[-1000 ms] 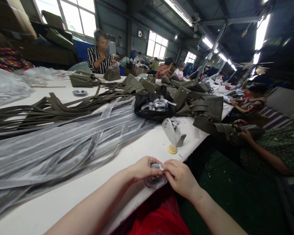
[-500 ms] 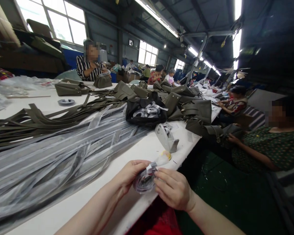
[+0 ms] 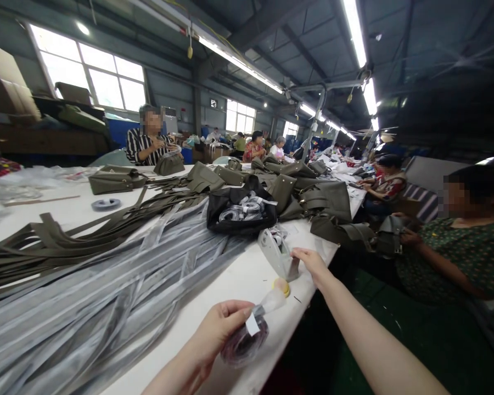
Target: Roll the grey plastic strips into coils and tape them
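Note:
My left hand [image 3: 224,329] pinches a coiled strap in clear plastic [image 3: 245,346], held just above the table's near edge. A white tag [image 3: 252,325] sits at the top of the coil by my thumb, and a loose end of plastic sticks out beyond it. My right hand [image 3: 310,263] reaches to the grey tape dispenser [image 3: 276,253], its fingertips pinched at the cutting end. The clear tape itself hardly shows there. Between my hands a small round yellow-rimmed thing [image 3: 281,286] lies on the table.
Plastic-wrapped straps [image 3: 119,296] and bare olive straps [image 3: 86,233] spread across the left of the table [image 3: 214,285]. A black bag [image 3: 218,215] holds several wrapped coils. Olive bags [image 3: 325,200] pile up behind it. A co-worker [image 3: 461,247] sits at the right, another across the table [image 3: 148,142].
My right hand has left the coil and moved forward to the tape dispenser. My left hand keeps the coil, now a little lower in view. The camera view has tilted up.

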`<control>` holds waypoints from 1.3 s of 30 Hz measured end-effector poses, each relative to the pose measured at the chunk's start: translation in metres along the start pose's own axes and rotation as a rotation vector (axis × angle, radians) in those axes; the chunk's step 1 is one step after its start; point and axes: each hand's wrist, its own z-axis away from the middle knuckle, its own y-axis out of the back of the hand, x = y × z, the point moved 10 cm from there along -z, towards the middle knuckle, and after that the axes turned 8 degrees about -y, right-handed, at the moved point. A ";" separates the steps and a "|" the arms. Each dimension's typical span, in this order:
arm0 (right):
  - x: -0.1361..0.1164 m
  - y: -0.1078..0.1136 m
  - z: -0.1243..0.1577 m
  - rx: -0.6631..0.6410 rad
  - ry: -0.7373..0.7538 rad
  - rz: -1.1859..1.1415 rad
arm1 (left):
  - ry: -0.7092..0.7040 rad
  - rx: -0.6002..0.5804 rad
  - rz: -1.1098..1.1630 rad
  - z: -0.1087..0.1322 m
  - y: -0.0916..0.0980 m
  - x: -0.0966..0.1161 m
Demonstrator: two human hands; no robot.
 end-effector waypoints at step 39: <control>-0.065 -0.078 0.190 -0.460 -0.173 -0.518 | -0.524 0.257 -0.657 0.022 0.006 0.067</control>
